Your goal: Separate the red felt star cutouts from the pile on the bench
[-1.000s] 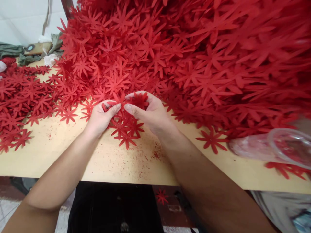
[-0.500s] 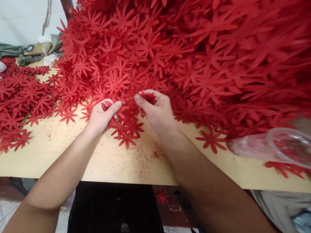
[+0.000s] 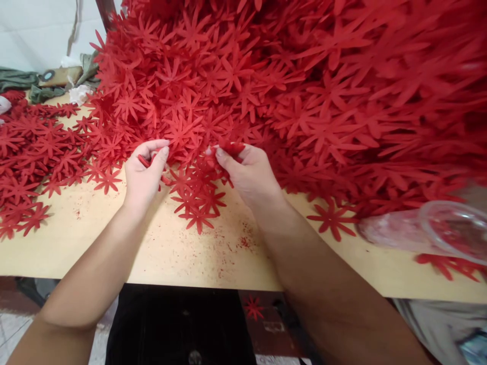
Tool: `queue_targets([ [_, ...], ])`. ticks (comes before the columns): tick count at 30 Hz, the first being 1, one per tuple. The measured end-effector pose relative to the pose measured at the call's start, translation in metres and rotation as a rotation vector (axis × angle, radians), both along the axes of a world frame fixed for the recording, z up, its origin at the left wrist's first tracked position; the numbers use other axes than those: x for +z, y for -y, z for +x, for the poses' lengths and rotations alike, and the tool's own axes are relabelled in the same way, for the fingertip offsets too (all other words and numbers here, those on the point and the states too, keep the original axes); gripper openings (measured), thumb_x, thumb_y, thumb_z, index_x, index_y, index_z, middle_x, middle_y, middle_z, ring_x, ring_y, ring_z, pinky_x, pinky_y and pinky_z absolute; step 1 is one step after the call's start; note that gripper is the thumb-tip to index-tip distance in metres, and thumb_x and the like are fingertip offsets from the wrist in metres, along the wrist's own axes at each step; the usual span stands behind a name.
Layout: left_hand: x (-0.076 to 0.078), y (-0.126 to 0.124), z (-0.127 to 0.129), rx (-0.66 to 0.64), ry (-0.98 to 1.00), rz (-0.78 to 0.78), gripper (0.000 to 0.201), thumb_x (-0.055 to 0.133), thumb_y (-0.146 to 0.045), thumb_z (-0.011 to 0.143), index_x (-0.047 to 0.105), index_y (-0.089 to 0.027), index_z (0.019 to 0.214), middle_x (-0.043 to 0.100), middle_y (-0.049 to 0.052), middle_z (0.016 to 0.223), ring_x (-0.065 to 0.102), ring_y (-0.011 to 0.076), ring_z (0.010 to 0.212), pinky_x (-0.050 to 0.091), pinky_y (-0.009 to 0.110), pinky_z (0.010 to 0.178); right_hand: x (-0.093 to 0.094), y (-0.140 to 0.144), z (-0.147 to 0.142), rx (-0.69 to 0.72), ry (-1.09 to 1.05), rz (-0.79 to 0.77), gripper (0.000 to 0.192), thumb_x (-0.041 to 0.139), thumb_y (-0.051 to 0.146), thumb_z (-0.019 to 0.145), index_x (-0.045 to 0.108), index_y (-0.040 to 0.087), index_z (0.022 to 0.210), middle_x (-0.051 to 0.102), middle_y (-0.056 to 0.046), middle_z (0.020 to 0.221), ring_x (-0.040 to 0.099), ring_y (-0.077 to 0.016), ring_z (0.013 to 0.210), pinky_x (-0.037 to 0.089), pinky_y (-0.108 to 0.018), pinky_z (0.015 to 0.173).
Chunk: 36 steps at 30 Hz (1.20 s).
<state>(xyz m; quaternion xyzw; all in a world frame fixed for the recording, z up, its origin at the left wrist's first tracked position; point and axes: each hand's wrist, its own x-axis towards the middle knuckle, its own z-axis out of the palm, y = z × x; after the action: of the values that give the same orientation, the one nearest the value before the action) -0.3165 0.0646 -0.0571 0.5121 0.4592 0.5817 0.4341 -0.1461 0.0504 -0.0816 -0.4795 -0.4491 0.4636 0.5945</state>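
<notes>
Your left hand (image 3: 142, 175) sits at the near edge of the big heap of red flower cut-outs (image 3: 289, 86), with thumb and fingers pinched shut on a small folded red cut-out (image 3: 145, 161). Its wrist hovers just above the pale wooden worktop (image 3: 182, 253). Your right hand (image 3: 249, 172) is close beside it, a little farther right, and its fingers are closed on another bunched red cut-out (image 3: 230, 147) held right against the foot of the heap.

Between your two hands, a small cluster of loose flowers (image 3: 198, 200) lies flat on the worktop, touching the heap behind it. One single flower (image 3: 332, 218) lies by itself to the right of your right forearm, just clear of the heap. Red crumbs (image 3: 238, 242) speckle the bare wood in front of you.

To your left, a flatter spread of the same flowers (image 3: 34, 152) covers the worktop out to the edge of view. Behind it, near the wall, lie some crumpled green cloth (image 3: 23, 81) and a white scrap (image 3: 78, 94).

At the far right, a clear plastic bag (image 3: 429, 230) rests on the worktop with red pieces partly under it; it is blurred, so you cannot tell what it holds. One flower (image 3: 253, 307) lies on the floor below the worktop's front edge.
</notes>
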Motion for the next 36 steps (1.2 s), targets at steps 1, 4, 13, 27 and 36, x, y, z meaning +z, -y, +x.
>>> queue_targets([
  [1, 0.002, 0.003, 0.002, -0.033, -0.01, -0.02, 0.014, 0.076, -0.029, 0.072, 0.069, -0.02, 0.08, 0.058, -0.004, 0.061, 0.05, 0.0072, 0.054, 0.041, 0.021, 0.056, 0.001, 0.002, -0.003, -0.001, 0.022, 0.003, 0.031, 0.073, 0.05, 0.069, 0.064, 0.021, 0.075, 0.063, -0.001, 0.07, 0.06, -0.0141, 0.07, 0.054, -0.032, 0.069],
  [4, 0.004, 0.013, 0.011, -0.197, -0.032, -0.112, 0.014, 0.077, -0.026, 0.07, 0.073, -0.021, 0.082, 0.053, -0.004, 0.055, 0.046, 0.0082, 0.05, 0.039, 0.024, 0.054, 0.004, 0.008, -0.011, 0.071, 0.11, 0.003, 0.04, 0.068, 0.059, 0.07, 0.061, 0.02, 0.068, 0.059, 0.0, 0.063, 0.058, -0.0143, 0.067, 0.052, -0.03, 0.064],
  [13, -0.013, 0.017, 0.019, -0.222, -0.151, 0.015, 0.007, 0.075, -0.02, 0.069, 0.071, -0.021, 0.074, 0.055, -0.004, 0.06, 0.046, 0.0079, 0.056, 0.04, 0.023, 0.058, 0.009, 0.016, -0.016, 0.187, 0.087, 0.017, 0.047, 0.052, 0.069, 0.078, 0.061, 0.025, 0.092, 0.064, -0.002, 0.092, 0.06, -0.0153, 0.099, 0.052, -0.031, 0.088],
  [27, -0.001, 0.001, 0.006, -0.031, 0.147, -0.148, 0.021, 0.075, -0.026, 0.071, 0.055, -0.019, 0.066, 0.052, -0.007, 0.054, 0.045, 0.0037, 0.045, 0.038, 0.017, 0.047, 0.01, 0.01, -0.013, 0.126, 0.06, -0.014, 0.037, 0.073, 0.051, 0.067, 0.054, 0.021, 0.067, 0.051, 0.003, 0.059, 0.046, -0.0078, 0.054, 0.045, -0.024, 0.053],
  [36, 0.004, 0.005, 0.008, -0.111, 0.214, -0.161, 0.024, 0.077, -0.025, 0.069, 0.054, -0.018, 0.064, 0.049, -0.008, 0.05, 0.041, 0.0028, 0.042, 0.036, 0.016, 0.045, -0.001, 0.001, 0.0, -0.097, 0.173, 0.076, 0.022, 0.061, 0.039, 0.081, 0.051, 0.023, 0.071, 0.047, 0.002, 0.065, 0.047, -0.0114, 0.063, 0.045, -0.028, 0.06],
])
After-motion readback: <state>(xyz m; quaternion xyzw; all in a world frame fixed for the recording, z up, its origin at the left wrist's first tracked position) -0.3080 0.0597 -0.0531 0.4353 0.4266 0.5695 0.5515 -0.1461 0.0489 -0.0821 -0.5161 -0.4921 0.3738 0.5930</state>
